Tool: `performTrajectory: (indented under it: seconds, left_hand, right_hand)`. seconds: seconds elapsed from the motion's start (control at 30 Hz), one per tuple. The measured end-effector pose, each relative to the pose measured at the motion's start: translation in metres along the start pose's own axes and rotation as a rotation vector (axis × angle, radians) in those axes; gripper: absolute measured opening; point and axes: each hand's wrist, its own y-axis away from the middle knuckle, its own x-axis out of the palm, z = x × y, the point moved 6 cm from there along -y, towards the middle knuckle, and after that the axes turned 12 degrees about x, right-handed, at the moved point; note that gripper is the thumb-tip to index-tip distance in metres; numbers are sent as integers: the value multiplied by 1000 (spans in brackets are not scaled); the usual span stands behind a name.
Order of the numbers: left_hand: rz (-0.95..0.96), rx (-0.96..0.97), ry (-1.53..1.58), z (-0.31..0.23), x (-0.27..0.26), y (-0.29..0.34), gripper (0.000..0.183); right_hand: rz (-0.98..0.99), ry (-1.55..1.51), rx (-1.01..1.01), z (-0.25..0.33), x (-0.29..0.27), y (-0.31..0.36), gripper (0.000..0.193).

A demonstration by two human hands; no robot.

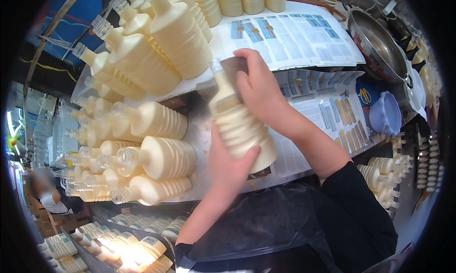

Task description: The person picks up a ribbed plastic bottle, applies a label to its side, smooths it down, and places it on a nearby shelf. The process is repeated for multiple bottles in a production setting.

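Cradling a cream bottle [240, 125] mid-frame: left hand [229, 161]. Right hand [260, 87] holds grey sheet [232, 68]. Probably slick; grab the ribs [247, 134].

The hands [230, 166] hold a cream bottle [240, 128] and grey sheet [232, 69] beside stacked bottles [168, 161].

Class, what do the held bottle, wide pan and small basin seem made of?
Held bottle: satin cream, perhaps coated glass, as its neck is clear; plastic is possible.
Wide pan: glossy, probably metal; its inside catches highlights.
Small basin: likely smooth plastic, evenly lavender.
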Motion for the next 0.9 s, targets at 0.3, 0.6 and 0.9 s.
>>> performTrajectory:
  seconds: [0.3, 0.6, 0.9]
  left_hand:
    - [-46, 267, -181, -28, 7, -6, 73]
    - [-77, 229, -363, 0, -5, -4, 96]
    - [88, 61, -201, 5, -1, -21, 110]
  right_hand:
    - [76, 138, -91, 36, 60, 8, 26]
    - [84, 253, -78, 28, 24, 11, 38]
    - [-132, 83, -120, -42, -16, 12, 46]
